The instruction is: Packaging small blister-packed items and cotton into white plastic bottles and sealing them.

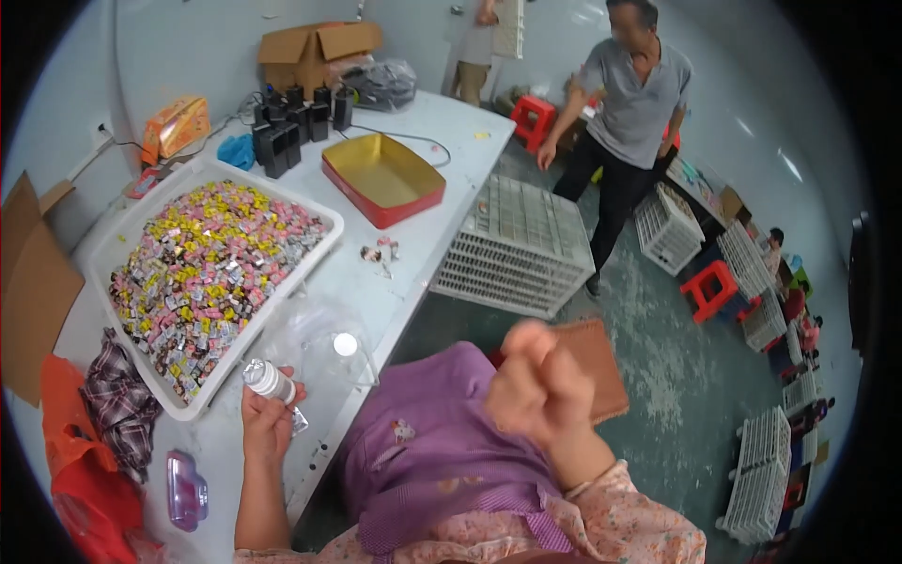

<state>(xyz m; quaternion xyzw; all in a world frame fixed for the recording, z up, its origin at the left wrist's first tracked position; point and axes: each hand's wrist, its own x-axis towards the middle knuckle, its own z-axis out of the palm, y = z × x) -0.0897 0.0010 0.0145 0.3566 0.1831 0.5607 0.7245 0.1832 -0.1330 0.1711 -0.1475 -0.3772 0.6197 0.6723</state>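
Upright in my left hand (268,428) is a small white bottle (272,381) with silvery foil over its top. A shiny foil-like scrap (299,420) shows beside that hand's fingers. My right hand (540,385) is raised over my lap, blurred, with its fingers curled in; whatever they hold, if anything, is hidden. Just beyond the bottle lies clear plastic (310,334) with a round white lid-like disc (345,345) on it. A large white tray (319,254) heaped with small wrapped pieces (216,263) in yellow, pink and silver stands past my left hand.
On the white table (413,254) are a red tin with a gold inside (385,179), black handheld devices (291,132) and a purple clear case (187,491). White crates (517,244) stand right of the table. A person in grey (629,103) stands beyond; red stools (709,291) dot the floor.
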